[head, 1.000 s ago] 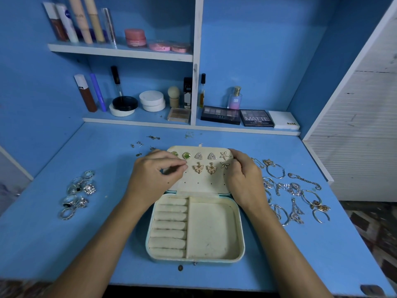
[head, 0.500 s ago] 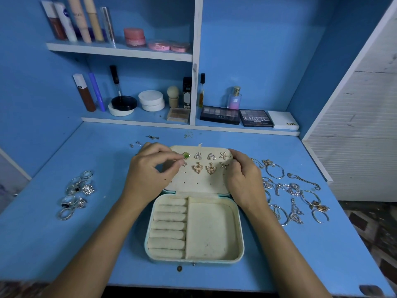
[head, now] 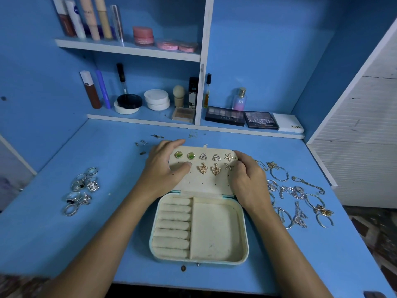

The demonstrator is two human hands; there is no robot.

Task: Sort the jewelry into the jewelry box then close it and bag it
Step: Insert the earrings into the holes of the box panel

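Note:
The cream jewelry box [head: 241,233] lies open on the blue desk, with ring rolls on its left side and a bare compartment on its right. Its raised lid [head: 206,182] carries several earrings, among them two green ones [head: 184,155] at the top left. My left hand [head: 163,168] grips the lid's upper left corner, fingers over the top edge and thumb on the face. My right hand [head: 249,181] holds the lid's right edge with curled fingers. A pile of silver rings [head: 82,190] lies left of the box. Bracelets and chains [head: 296,196] lie to its right.
Small loose earring pieces [head: 146,145] lie behind the box near the shelf. A small brown bead [head: 183,268] sits at the desk's front edge. Cosmetics and palettes [head: 224,117] fill the shelves at the back. A white slatted panel [head: 354,147] stands to the right.
My left hand let go of the green earring it was pinching into the lid and moved up to grip the lid's corner. Both green earrings now show. My right hand stayed put.

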